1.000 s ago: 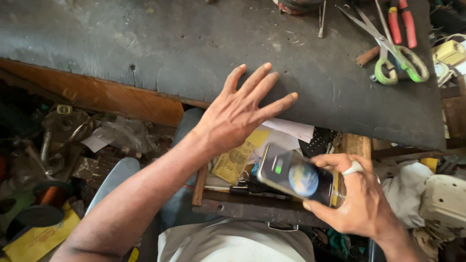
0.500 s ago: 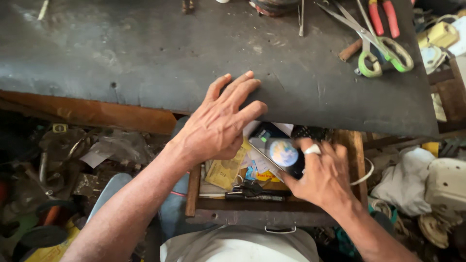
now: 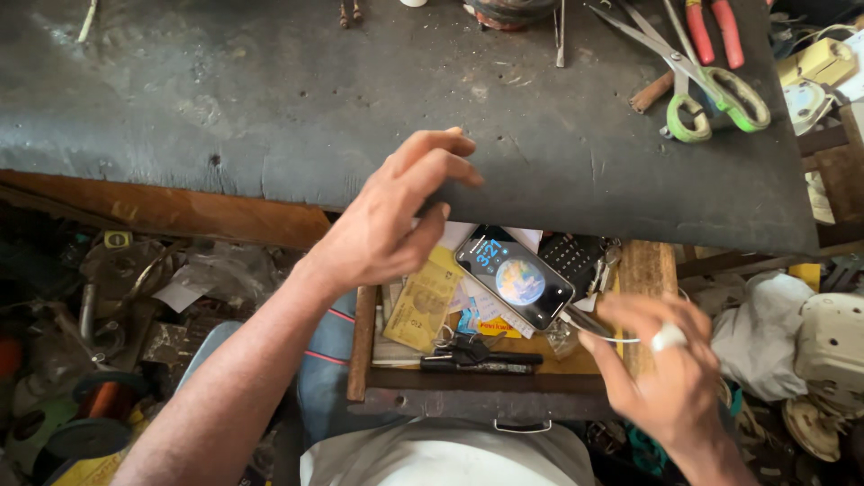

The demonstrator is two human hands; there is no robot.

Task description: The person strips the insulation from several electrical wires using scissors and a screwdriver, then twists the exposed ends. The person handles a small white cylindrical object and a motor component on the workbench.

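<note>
My left hand is at the front edge of the dark workbench top, fingers bent above the edge and thumb just below it, holding nothing. A smartphone with a lit globe picture lies tilted in the open wooden drawer, on top of papers. My right hand, with a white ring, is just right of the phone's lower end. Its fingers are apart, and a thin white cable from the phone runs between them.
The drawer also holds a yellow banknote, keys and a black marker and a calculator. Green-handled scissors and red-handled pliers lie on the bench's right. Scrap metal and clutter fill the floor on the left.
My right hand has put the phone down in the drawer and drawn back to the right. My left hand has slid back to the bench edge and curled its fingers.
</note>
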